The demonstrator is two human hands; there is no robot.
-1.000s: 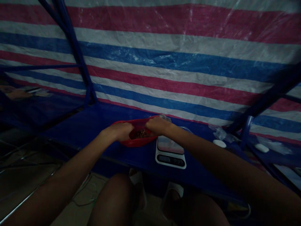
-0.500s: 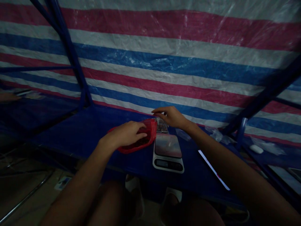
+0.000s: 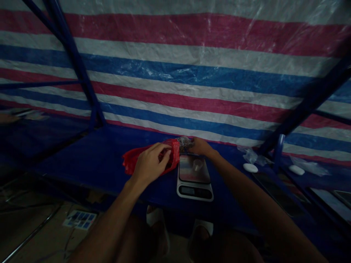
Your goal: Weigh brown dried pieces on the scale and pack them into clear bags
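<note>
My left hand (image 3: 152, 160) lies over a red plastic bag (image 3: 131, 160), its fingers curved at the bag's mouth and the thumb held apart from them. Dark reddish contents show in the gap. My right hand (image 3: 201, 147) grips the right end of a clear plastic bag (image 3: 184, 143) with dark bits in it, just behind a kitchen scale (image 3: 195, 193); its fingertips are partly hidden. A small clear cup (image 3: 197, 165) stands on the scale's shiny plate. The scale's readout is too dark to read.
On the blue table (image 3: 109, 146), to the right, are a white oval object (image 3: 250, 167), crumpled clear plastic (image 3: 251, 155) and a dark flat phone-like device (image 3: 276, 193). Blue metal bars (image 3: 82, 73) rise at both sides before a striped tarp. A power strip (image 3: 80, 219) lies on the floor.
My right hand has come down onto the clear bag. The red bag has shifted under my left hand, its gathered left end now showing. The small cup on the scale shows more clearly.
</note>
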